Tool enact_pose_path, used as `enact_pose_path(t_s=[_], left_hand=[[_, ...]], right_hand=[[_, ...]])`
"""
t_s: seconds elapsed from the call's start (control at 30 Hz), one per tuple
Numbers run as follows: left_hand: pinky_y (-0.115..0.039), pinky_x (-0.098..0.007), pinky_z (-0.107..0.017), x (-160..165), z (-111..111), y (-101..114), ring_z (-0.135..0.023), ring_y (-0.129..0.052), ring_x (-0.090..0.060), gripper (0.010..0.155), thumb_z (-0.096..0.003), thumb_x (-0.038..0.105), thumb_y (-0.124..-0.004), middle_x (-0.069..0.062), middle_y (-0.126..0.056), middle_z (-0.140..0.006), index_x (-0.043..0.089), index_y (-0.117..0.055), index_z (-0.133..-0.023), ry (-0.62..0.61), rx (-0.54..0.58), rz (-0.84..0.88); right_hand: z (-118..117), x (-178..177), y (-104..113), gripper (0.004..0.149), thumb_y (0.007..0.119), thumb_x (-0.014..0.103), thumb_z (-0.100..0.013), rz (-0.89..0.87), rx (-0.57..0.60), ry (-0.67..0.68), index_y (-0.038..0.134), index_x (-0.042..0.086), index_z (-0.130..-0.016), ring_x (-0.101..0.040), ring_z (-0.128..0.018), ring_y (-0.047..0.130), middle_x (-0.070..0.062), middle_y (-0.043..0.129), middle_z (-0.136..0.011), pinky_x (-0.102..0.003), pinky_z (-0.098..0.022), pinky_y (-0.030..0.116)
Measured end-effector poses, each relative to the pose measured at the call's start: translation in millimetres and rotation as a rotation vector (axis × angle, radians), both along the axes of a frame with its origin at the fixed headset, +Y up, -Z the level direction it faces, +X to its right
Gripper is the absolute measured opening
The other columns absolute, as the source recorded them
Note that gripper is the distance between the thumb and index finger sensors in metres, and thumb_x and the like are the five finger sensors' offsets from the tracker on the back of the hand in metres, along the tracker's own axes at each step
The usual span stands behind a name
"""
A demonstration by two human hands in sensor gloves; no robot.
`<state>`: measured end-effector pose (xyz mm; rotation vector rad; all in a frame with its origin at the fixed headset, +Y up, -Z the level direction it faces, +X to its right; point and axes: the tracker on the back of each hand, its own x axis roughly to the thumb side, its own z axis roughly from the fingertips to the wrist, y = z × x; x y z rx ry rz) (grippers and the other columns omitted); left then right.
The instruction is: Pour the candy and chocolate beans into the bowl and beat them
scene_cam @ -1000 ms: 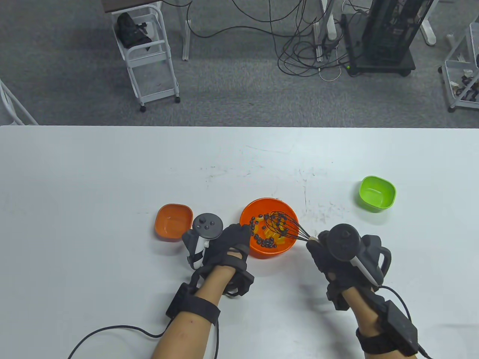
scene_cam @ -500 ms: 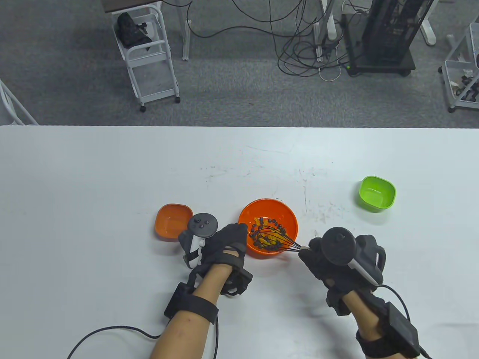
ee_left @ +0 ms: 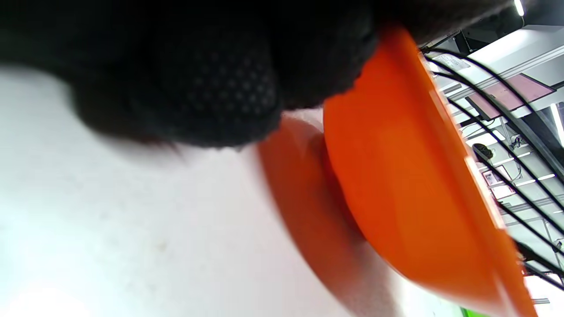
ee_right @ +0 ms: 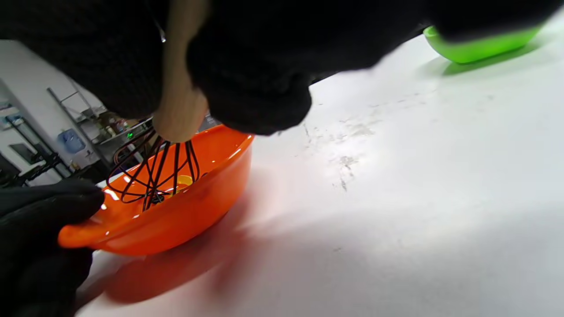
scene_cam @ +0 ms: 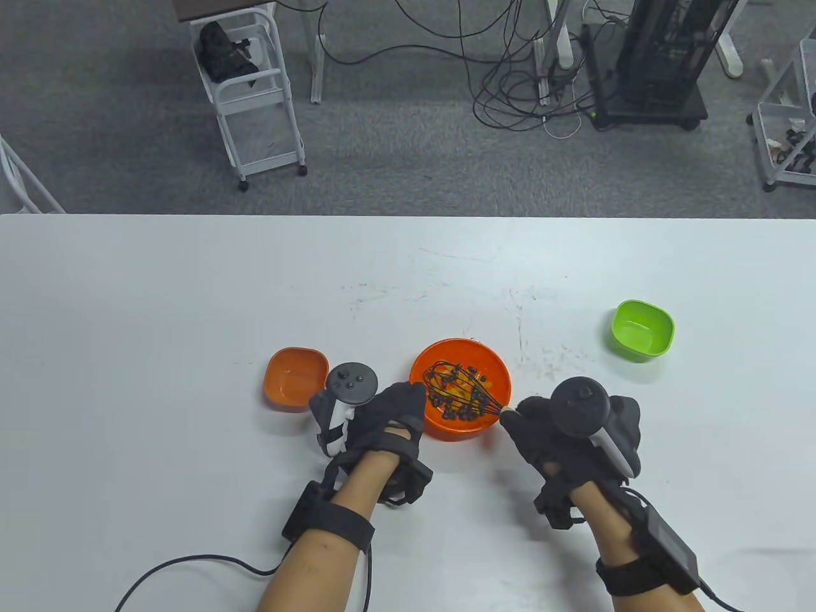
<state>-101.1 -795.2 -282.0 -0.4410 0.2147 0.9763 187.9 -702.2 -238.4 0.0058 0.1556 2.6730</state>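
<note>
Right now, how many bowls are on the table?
3: a round orange bowl at the centre with the whisk in it, a small orange bowl left of it, a green bowl far right.

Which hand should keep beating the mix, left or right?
Right. The right hand grips the whisk, whose wires sit in the round orange bowl. The left hand holds the bowl's rim, steadying it.

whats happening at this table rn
A person is beating candy and chocolate beans in the round orange bowl. The right hand grips a black wire whisk whose wires are down in the bowl. The left hand holds the bowl's rim. The small orange dish and the green dish sit empty.
</note>
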Motion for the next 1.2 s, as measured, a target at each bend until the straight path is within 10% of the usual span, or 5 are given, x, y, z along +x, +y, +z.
enact_pose_path(t_s=[0.3,0.77,1.2], left_hand=[[-0.091,-0.036,-0.013,1.9,0.7,0.6,-0.025,-0.104,-0.02,0.049,-0.0517,0.061,-0.067,0.005,-0.099,-0.042,0.018,-0.086,-0.066,-0.002,0.006,-0.006],[-0.091,-0.036,-0.012,2.3,-0.5,-0.6,-0.024,-0.104,-0.02,0.049,-0.0516,0.062,-0.068,0.005,-0.1,-0.041,0.019,-0.086,-0.065,-0.016,-0.012,0.008],[-0.092,-0.035,-0.013,1.2,0.7,-1.0,-0.026,-0.104,-0.02,0.049,-0.0516,0.062,-0.067,0.005,-0.099,-0.043,0.019,-0.086,-0.066,-0.003,-0.009,0.016]], right_hand=[[14.6,4.8,34.9,0.053,0.096,0.057,-0.04,0.212,0.06,-0.038,0.097,0.017,-0.074,-0.017,-0.001,0.092,-0.004,0.105,-0.037,-0.039,-0.004,0.087],[0.2,-0.6,-2.3,0.055,0.085,0.057,-0.045,0.041,0.028,-0.082,0.092,0.013,-0.078,-0.014,0.0,0.092,-0.001,0.102,-0.038,-0.037,-0.002,0.087],[15.7,0.4,24.8,0.054,0.091,0.059,-0.043,0.157,0.014,0.002,0.095,0.016,-0.076,-0.016,0.0,0.092,-0.003,0.104,-0.037,-0.039,-0.003,0.087]])
